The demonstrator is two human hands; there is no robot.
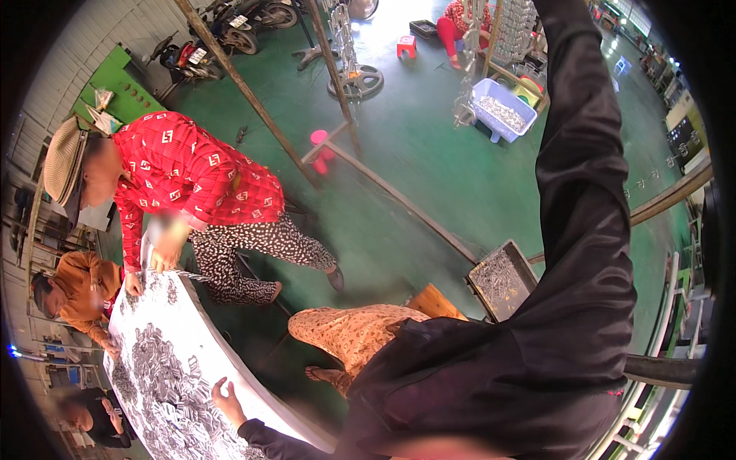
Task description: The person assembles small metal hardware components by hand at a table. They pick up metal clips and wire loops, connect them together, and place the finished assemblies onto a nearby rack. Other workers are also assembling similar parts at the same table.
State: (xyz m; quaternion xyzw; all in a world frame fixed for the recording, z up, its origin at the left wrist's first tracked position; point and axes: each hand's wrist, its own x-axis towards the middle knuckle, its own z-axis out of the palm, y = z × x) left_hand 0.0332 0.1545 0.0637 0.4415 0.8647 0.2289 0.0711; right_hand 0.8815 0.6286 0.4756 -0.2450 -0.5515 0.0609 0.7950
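My left hand [228,402] is over the near right side of a white-covered table [218,345], its fingers apart and nothing visible in them. Beside it, many small silvery metal pieces [165,383] lie spread in a loose heap on the white surface. My right arm [579,169], in a black sleeve, stretches up past the top edge, so that hand is out of the picture. Across the table, a person in a red patterned shirt [192,169] and a cap bends over, hands at the table's far end.
Two more people, one in brown [80,287] and one in black [107,418], are along the table's left side. A tray of small metal parts [502,280] lies near a wooden stool [437,301]. Farther off are a metal frame bar [399,199], a blue basin [502,111] and a red stool [406,46].
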